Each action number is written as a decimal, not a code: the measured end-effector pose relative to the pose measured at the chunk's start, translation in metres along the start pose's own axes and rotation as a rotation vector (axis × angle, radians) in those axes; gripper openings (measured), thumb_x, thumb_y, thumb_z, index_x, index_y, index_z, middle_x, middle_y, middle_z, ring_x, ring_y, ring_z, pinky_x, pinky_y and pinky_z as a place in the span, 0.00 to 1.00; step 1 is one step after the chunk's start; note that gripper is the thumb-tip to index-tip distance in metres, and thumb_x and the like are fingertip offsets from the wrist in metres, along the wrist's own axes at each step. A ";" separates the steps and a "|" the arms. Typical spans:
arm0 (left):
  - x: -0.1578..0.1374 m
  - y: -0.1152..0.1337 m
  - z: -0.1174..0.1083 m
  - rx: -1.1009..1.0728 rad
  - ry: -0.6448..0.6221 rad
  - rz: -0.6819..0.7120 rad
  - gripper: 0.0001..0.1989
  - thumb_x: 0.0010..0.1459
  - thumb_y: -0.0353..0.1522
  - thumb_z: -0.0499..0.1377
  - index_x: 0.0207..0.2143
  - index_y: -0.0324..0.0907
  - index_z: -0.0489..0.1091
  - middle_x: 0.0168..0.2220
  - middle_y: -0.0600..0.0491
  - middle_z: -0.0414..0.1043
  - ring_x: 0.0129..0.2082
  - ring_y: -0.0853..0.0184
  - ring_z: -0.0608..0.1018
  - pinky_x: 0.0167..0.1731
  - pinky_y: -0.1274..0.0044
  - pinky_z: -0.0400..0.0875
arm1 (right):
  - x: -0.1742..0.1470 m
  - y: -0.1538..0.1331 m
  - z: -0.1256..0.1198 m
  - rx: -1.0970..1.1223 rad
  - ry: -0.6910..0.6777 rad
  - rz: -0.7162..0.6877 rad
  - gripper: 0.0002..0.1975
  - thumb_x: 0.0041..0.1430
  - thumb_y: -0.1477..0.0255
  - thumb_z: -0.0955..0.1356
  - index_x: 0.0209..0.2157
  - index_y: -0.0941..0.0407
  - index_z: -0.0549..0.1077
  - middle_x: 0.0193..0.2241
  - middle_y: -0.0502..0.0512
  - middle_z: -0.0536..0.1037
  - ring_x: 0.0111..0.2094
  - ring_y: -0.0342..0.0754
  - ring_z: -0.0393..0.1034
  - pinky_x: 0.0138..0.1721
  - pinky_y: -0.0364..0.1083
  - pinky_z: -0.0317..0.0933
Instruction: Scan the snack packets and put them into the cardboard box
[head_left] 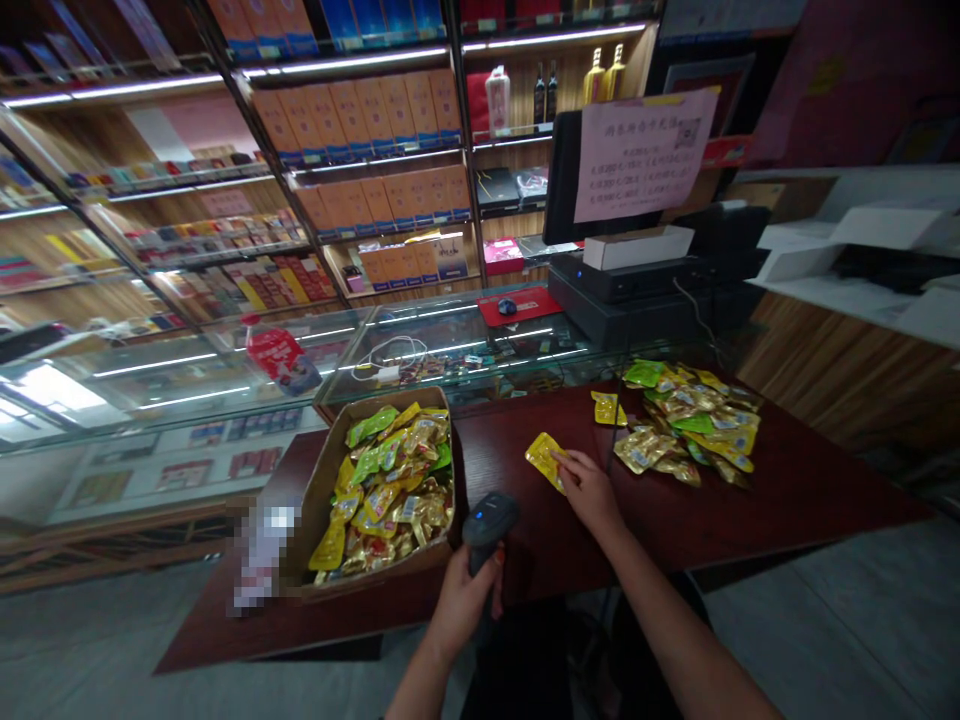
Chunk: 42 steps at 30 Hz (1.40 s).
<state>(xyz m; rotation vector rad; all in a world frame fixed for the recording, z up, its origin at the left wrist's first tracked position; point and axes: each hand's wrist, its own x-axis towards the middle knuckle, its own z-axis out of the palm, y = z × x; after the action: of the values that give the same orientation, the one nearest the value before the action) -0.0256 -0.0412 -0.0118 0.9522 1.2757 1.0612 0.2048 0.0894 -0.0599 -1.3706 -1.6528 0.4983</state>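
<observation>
My left hand [466, 598] is closed around the handle of a black barcode scanner [491, 518], whose head shows a small blue light. In front of it, over the dark red table [499, 440], my right hand [589, 488] grips the edge of a yellow snack packet [544, 458] between thumb and fingers. Another yellow packet [608, 408] lies alone farther back. To the right is a loose pile of gold, yellow and green packets [694, 415]. At the left stands an open cardboard box [309, 515] filled with similar packets [390, 480].
Beyond the table runs a glass display counter [442, 320] with a white cable [390, 360], a mouse [507, 306] on a red mat [536, 300], and a monitor [564, 180] bearing a paper sign. Shelves of boxes and bottles line the back. A blurred patch covers something beside the box.
</observation>
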 end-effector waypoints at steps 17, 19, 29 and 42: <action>-0.002 0.000 -0.005 0.071 -0.089 0.018 0.28 0.50 0.54 0.67 0.36 0.37 0.74 0.16 0.59 0.67 0.11 0.73 0.67 0.14 0.81 0.62 | 0.003 0.009 0.001 0.234 0.096 0.065 0.21 0.63 0.68 0.62 0.53 0.52 0.79 0.54 0.60 0.79 0.55 0.54 0.74 0.59 0.56 0.67; -0.002 0.000 -0.006 0.076 -0.106 0.025 0.26 0.51 0.53 0.67 0.33 0.38 0.72 0.16 0.58 0.67 0.11 0.73 0.67 0.14 0.81 0.62 | 0.003 0.009 0.001 0.243 0.086 0.046 0.22 0.63 0.69 0.62 0.53 0.53 0.79 0.55 0.61 0.79 0.55 0.54 0.74 0.58 0.56 0.68; -0.002 -0.001 -0.007 0.095 -0.131 0.057 0.19 0.53 0.47 0.66 0.29 0.39 0.71 0.13 0.59 0.65 0.11 0.73 0.66 0.15 0.81 0.60 | 0.004 0.013 0.001 0.228 0.098 -0.004 0.22 0.62 0.70 0.61 0.53 0.53 0.79 0.54 0.61 0.79 0.55 0.55 0.74 0.57 0.55 0.69; -0.003 0.002 -0.006 0.094 -0.144 0.047 0.20 0.54 0.47 0.65 0.33 0.38 0.73 0.13 0.59 0.66 0.11 0.72 0.66 0.15 0.80 0.62 | 0.003 0.009 -0.002 0.250 0.078 -0.024 0.21 0.65 0.68 0.61 0.54 0.54 0.78 0.55 0.62 0.78 0.56 0.55 0.73 0.57 0.55 0.69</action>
<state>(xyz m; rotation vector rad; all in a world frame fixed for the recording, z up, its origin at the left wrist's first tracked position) -0.0319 -0.0436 -0.0098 1.1143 1.1978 0.9571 0.2118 0.0939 -0.0645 -1.1703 -1.4879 0.6078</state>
